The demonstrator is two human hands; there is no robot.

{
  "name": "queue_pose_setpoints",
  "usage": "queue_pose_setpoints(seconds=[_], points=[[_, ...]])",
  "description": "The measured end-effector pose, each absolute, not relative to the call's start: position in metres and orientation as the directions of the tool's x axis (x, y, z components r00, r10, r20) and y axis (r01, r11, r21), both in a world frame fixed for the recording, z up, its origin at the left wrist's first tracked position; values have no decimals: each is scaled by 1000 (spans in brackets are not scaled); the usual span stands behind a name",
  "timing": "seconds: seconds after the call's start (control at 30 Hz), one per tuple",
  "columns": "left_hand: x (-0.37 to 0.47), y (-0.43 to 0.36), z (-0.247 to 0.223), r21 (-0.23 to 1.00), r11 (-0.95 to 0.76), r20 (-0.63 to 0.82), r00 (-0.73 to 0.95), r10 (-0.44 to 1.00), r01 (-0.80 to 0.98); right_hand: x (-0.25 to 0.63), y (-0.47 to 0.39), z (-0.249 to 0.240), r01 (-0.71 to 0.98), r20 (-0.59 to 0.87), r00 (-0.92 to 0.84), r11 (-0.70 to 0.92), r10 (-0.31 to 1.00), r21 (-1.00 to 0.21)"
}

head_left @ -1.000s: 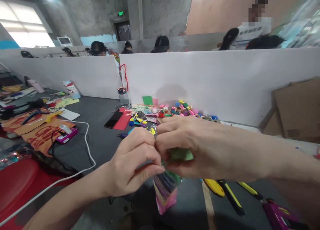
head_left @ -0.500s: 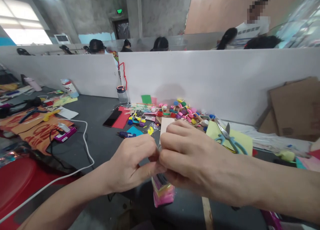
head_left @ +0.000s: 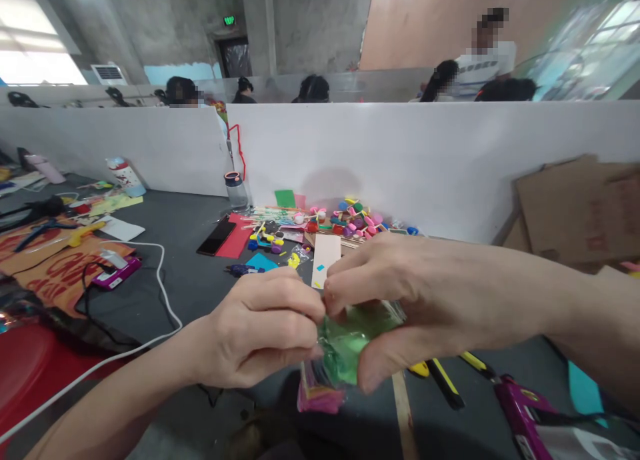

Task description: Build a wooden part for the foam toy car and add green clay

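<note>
Since the glossy green packet (head_left: 345,345) is likely needing support, the left hand (head_left: 267,327) is pinching its nine-o'clock edge, the right hand (head_left: 403,283) clasping its three-o'clock side.

Shiny plastic packet (head_left: 343,345), green above pink

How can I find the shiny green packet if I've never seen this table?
Below the long white divider is a dark table. Follow it down to the left hand and right hand. Between them is the packet, shiny green plastic with pink below; unlike the colourful bits behind, it's held.
</note>
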State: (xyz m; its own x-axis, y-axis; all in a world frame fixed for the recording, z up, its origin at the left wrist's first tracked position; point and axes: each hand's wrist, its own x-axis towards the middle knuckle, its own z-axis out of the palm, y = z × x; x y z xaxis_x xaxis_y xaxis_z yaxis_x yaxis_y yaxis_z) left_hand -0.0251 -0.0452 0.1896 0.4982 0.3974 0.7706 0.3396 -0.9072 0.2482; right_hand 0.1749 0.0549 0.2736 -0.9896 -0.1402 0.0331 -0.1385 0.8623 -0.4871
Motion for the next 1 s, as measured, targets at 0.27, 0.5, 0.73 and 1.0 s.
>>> queue_pose_setpoints(seconds=[0.27,0.5,0.73,1.0], points=[[-30,-53,199,434,-811,662,471,583,393,178,63,266,-74,19,-997,753,-81,-654],[-30,-56,190,465,-775,731,307,609,429,174,66,264,-16,11,-1000,686,-11,-727],[-30,-42,183,441,-793,759,296,580,421,167,72,256,89,-75,-996,576,48,-813],[-32,-47,201,588,-723,597,409,690,361,177,52,260,-26,91,-995,838,29,-545]])
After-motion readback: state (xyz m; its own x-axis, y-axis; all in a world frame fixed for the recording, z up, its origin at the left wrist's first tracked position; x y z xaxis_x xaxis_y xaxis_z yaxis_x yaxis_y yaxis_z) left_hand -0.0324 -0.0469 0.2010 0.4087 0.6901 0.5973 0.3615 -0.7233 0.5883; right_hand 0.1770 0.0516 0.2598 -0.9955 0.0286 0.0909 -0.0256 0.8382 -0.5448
